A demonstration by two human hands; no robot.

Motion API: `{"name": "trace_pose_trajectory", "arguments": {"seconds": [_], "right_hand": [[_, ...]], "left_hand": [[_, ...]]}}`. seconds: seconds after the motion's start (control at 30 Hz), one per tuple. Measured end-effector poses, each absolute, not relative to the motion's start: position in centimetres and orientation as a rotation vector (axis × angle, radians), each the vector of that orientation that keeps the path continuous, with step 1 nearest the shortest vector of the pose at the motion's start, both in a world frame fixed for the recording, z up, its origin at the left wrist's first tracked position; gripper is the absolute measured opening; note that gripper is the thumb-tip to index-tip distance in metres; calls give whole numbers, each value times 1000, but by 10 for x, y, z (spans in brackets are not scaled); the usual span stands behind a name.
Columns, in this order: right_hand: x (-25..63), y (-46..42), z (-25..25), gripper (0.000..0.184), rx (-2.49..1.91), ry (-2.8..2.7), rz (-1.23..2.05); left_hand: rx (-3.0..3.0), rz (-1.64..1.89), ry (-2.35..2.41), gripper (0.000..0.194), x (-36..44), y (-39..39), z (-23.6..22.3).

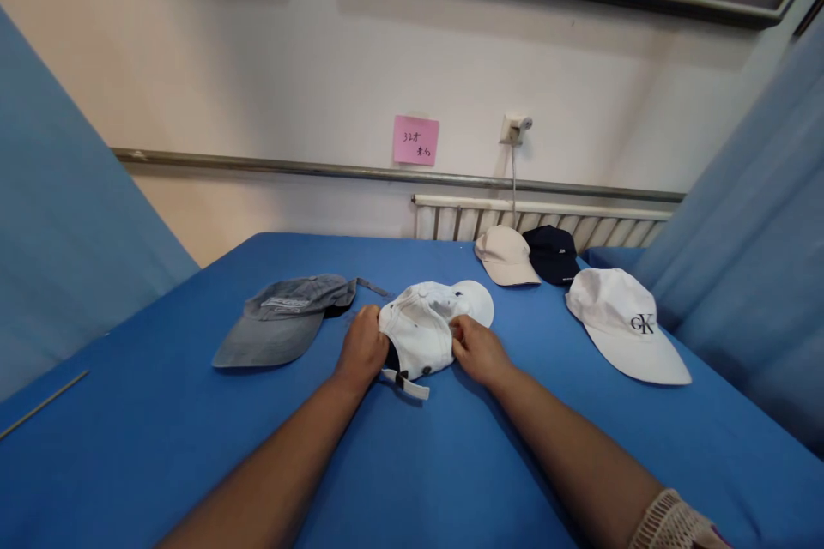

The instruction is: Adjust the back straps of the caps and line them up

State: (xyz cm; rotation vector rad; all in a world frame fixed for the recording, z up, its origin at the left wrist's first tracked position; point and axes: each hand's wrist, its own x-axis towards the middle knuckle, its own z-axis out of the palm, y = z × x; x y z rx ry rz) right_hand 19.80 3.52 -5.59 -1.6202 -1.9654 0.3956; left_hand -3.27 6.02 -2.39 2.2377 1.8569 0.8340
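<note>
- By the look of it, adjusting the white cap (412,330) between both hands, around the middle of the blue surface (399,472) — brim (480,303) angled toward the far edge, back strap (410,386) loose on the near side.
- Gripping its left side with the left hand (364,349), fingers curled tight; pinching its right side with the right hand (481,350).
- Probably calling next for steady holds on both sides of the creased crown, minding that strap.
- Lying apart: grey cap (287,322) toward the left edge, lettered cap (623,323) by the right edge.
</note>
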Motion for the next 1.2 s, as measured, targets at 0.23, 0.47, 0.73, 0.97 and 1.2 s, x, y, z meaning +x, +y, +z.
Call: {"name": "trace_pose_trajectory", "arguments": {"seconds": [0.23,0.47,0.73,0.97,1.2], "right_hand": [[191,38,-48,14,-1710,-2181,218],[184,40,-44,15,-1748,-2297,121],[206,37,-42,17,-1855,-2232,58],[217,37,-44,21,-1610,-2037,204],[216,41,-49,23,-1434,-2071,377]], "left_hand": [[2158,697,1892,10,-36,62,-27],[2135,765,1841,43,-34,61,-26],[2248,841,1666,49,-26,54,-23],[2211,660,1069,59,-12,25,-1],[1683,613,1010,48,-28,47,-6]]}}
